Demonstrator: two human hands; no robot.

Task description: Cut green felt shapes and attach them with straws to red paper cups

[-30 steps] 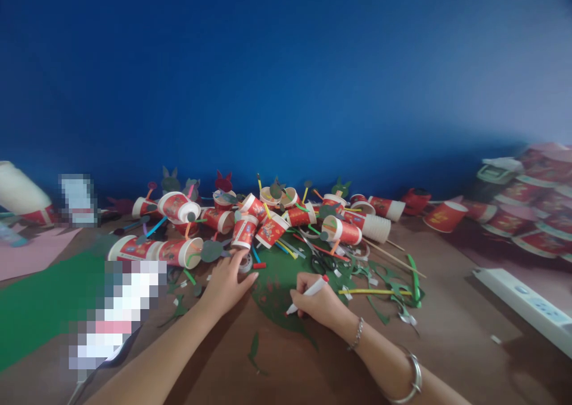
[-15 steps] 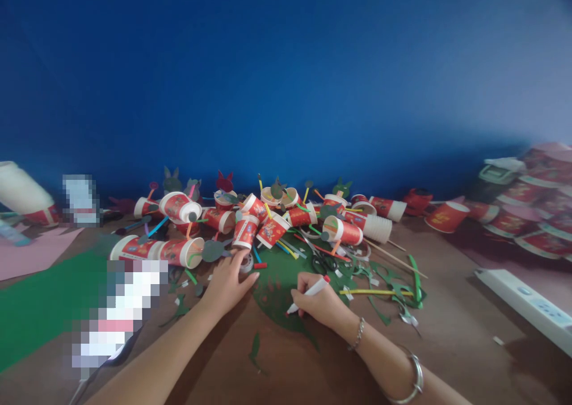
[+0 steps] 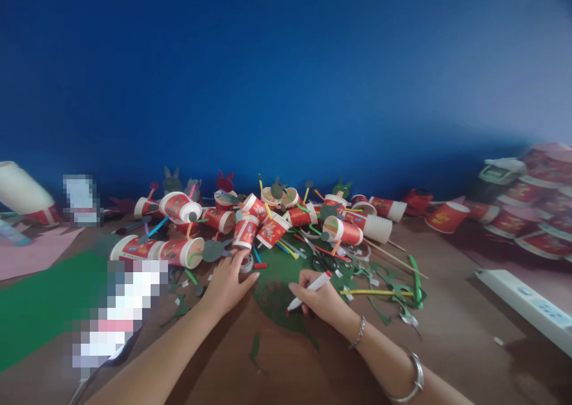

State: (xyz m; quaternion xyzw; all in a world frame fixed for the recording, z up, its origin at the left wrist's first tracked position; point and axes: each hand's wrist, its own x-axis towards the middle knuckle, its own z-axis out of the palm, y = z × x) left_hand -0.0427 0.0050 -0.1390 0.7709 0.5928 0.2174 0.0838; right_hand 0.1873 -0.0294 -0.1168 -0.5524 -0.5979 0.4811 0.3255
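Gripping red-tipped marker (image 3: 320,281) in right hand (image 3: 314,298), angled apparently to mark green paper (image 3: 270,305) beneath; resting left hand (image 3: 229,283) open alongside.

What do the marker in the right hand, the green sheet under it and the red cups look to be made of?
The marker: probably smooth plastic, judging by its even white barrel and red end.
The green sheet: matte, likely paper or thin card; it lies flat without gloss.
The red cups: probably paper, with printed sides and white rims; any coating is unclear.
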